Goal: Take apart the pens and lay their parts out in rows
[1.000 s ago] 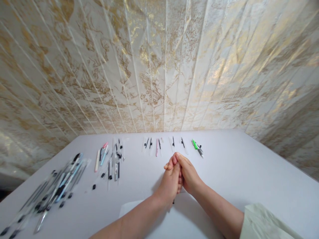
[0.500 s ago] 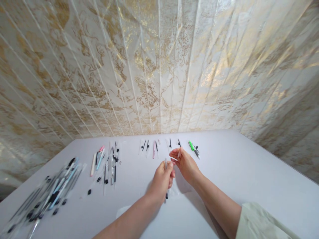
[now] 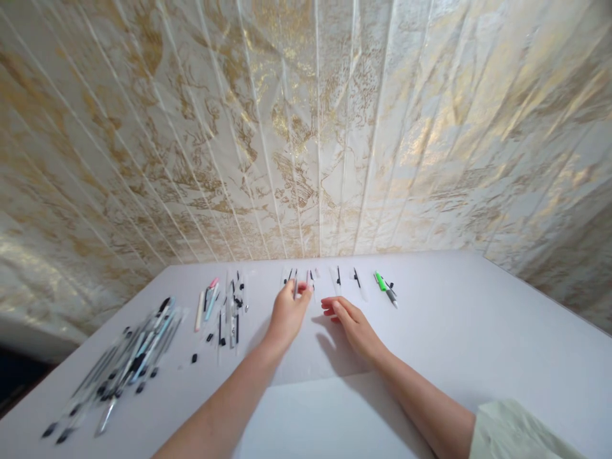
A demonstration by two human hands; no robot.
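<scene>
My left hand (image 3: 285, 313) reaches forward to a row of taken-apart pens (image 3: 338, 278) near the table's far edge. Its fingers are pinched at a thin pen piece (image 3: 295, 288) beside a pink barrel (image 3: 310, 281). My right hand (image 3: 352, 324) hovers just right of it, palm down and fingers stretched out to the left, holding nothing. A green pen (image 3: 380, 281) and a grey pen (image 3: 392, 296) lie at the right end of the row.
White table (image 3: 478, 331) against a gold-patterned wall. A heap of pens (image 3: 134, 357) lies at the left. Between it and my hands are pastel barrels (image 3: 209, 299) and several small black parts (image 3: 233, 315). A white sheet (image 3: 325, 414) lies near the front edge.
My hands were clasped together, then came apart with a thin pen piece in the left. The left hand has moved forward to the row; the right hand has opened.
</scene>
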